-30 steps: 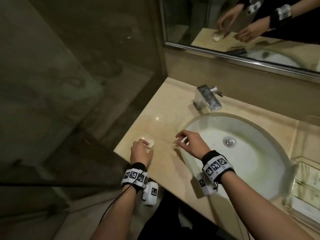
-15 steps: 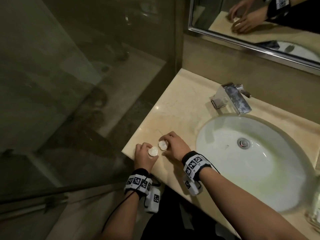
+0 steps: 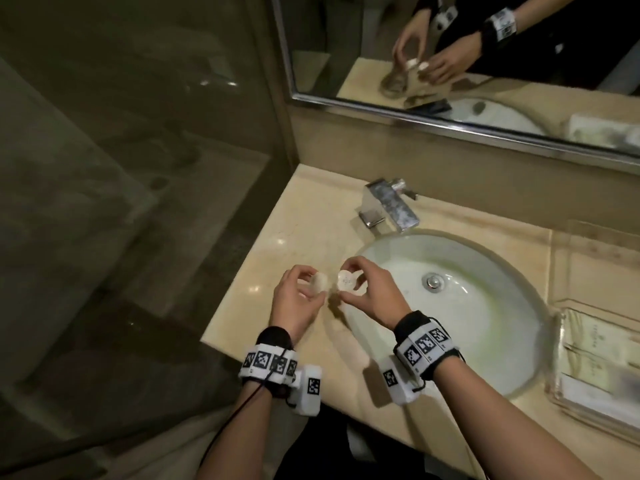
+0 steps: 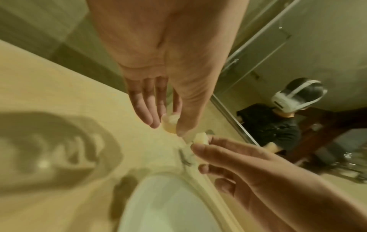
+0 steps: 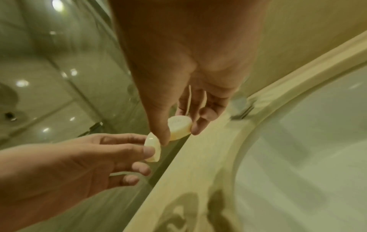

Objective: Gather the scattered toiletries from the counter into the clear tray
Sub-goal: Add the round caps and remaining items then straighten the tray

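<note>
While the left hand (image 3: 294, 299) pinches one soap disc (image 3: 319, 282), the right hand (image 3: 370, 292) pinches another soap disc (image 3: 347, 280)

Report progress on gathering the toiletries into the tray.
Done: the clear tray, right of the sink, already holds flat packets. In hand: the left hand pinches one round soap, and the right hand pinches the other round soap, both lifted off the counter. Left: carrying both across the sink into the tray.

Beige counter (image 3: 304, 216); seemingly clear tray (image 3: 595, 368).
</note>
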Available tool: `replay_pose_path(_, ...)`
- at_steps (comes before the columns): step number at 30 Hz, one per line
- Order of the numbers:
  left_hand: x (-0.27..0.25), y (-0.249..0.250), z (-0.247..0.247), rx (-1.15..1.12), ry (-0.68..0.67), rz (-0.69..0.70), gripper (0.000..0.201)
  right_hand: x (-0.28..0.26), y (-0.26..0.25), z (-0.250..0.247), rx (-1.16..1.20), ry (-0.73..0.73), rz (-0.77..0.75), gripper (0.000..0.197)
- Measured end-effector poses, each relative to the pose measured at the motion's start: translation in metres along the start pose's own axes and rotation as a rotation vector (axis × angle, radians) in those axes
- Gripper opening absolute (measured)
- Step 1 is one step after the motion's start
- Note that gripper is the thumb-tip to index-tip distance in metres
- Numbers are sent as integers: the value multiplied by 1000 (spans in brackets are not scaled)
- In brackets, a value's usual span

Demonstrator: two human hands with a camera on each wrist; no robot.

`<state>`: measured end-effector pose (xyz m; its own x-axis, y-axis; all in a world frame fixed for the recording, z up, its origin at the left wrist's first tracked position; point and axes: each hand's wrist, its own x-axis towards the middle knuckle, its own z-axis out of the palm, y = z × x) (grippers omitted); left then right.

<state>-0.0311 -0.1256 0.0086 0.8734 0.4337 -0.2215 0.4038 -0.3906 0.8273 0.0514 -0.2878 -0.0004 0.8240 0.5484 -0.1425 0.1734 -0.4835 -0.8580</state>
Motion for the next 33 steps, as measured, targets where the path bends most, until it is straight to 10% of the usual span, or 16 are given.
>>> replay_pose_path(10,-21,122,135,-141,-361,283,39,-102,64,-159,108,334,114,30)
replay_pose_path(17,-52,166,239,-221,-631,198,47,-177,132,-232,188,549,330,22)
replay_pose_path(33,-86,209,390,-52,-772,209,27,-264,248,-311,274,893,728,27)
